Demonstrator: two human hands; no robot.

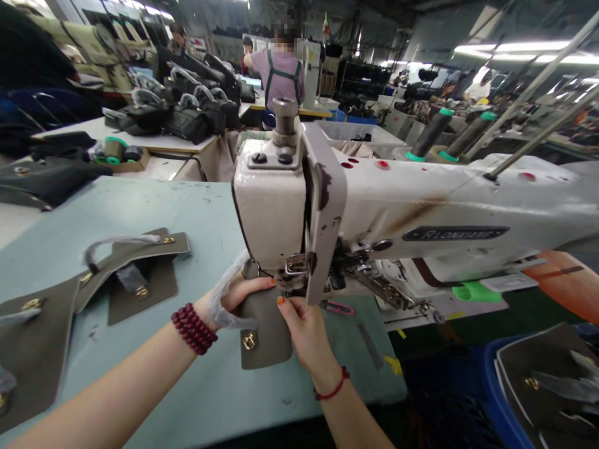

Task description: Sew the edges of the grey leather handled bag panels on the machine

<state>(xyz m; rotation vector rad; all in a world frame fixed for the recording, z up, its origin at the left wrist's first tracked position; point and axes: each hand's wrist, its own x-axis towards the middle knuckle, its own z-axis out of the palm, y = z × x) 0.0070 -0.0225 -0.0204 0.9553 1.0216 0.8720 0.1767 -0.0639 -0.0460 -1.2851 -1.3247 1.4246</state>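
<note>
A grey-brown bag flap [266, 327] with gold hardware and a plastic-wrapped handle [223, 302] lies under the head of a white sewing machine [269, 206]. My left hand [238, 293] reaches through the handle loop, its thumb stretched along the flap's upper part near the presser foot; its other fingers are mostly hidden. My right hand [306, 330] grips the flap's right edge close to the needle area, thumb on top and fingers curled. The needle itself is hard to make out behind the machine's parts.
More grey-brown flaps [44, 324] with wrapped handles lie on the pale green table [154, 386] at left. Pink thread snips [339, 308] sit right of the needle. A blue basket [498, 380] holds more pieces. Black bags [187, 121] and a person [283, 75] are behind.
</note>
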